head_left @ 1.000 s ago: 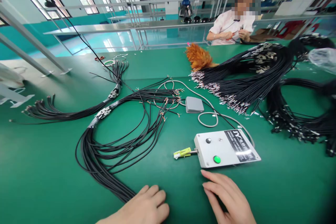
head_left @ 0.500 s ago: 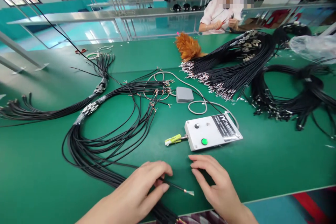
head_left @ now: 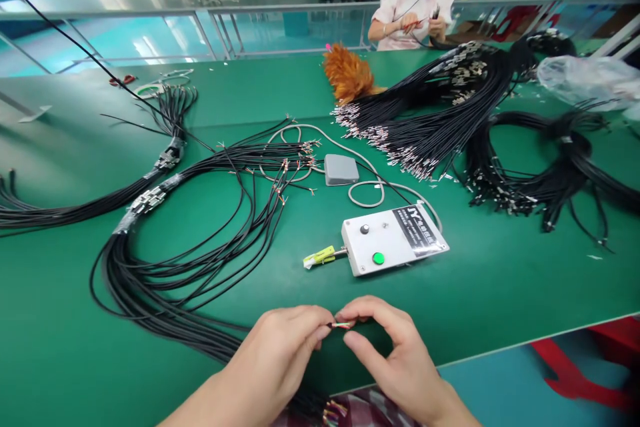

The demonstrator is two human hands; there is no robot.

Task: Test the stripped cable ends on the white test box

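With both hands pinched on one wire end (head_left: pixel 341 325) near the desk (head_left: pixel 500 293) front edge, plenty to slip here. Left hand (head_left: pixel 280 357) w/ thumb and forefinger closed on the black wire just behind the stripped tip; right hand (head_left: pixel 395 353) w/ fingers closed on the bare strands themselves, other fingers curled. Tip held just above the green mat, between the two hands, in front of the white box (head_left: pixel 393 247).

Possible trouble, imo:
- Thin strands easy to fray or snap if twisted too hard or bent sideways. Can't tell how many strands, too small.
- Wire runs back into the big black bundle (head_left: pixel 165 287) on the left, so a tug could drag the loops and tangle them w/ the loose ends near the grey pedal (head_left: pixel 341 169).
- More wire ends hanging off the desk edge by the lap (head_left: pixel 333 410), easy to snag w/ a wrist or sleeve.
- Yellow-green connector (head_left: pixel 320 256) sticking out of the box, close to the hands; a bump could knock it crooked or shove the box.
- Grip is only fingertip deep, so tip could spring out and get lost among the rest.

Other piles (head_left: pixel 440 127) and the feather duster (head_left: pixel 347 73) well apart, no issue there. Another person (head_left: pixel 415 7) busy at the far side.
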